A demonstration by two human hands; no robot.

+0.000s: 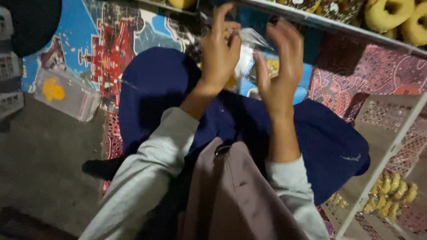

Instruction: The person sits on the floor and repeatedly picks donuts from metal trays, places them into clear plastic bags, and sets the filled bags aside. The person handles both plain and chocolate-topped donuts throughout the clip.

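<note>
Far left, upper: white crates (9, 66), stacked, partly cut by the frame edge.

Left, mid-height: flat clear pouch (66, 93) with a yellow piece inside, lying on the patterned mat (111, 58); grey floor (40, 155) below it.

Centre left: left hand (221, 53), raised, fingers curled, thumb and forefinger pinched on the top edge of the bag (249, 49). Grey sleeve (147, 173) runs down to the lower left.

Centre: bag, clear plastic, held up between both hands in the upper middle of the frame, above the blue lap (169, 84). Something pale and yellow shows inside; its kind cannot be told.

Centre right: right hand (279, 66), raised just beside the bag, fingers loosely spread and bent. Fingertips lie at the bag's right edge; whether they grip it cannot be told.

Lower centre: brown cloth (235, 195) over the chest.

Top right: tray (338, 26) edge running across, ring pastries (391, 15) on it.

Right: pink patterned cloth (382, 75).

Lower right: perforated white basket (387, 146), tilted in the frame, small yellow pastries (391, 191) at its lower end.
</note>
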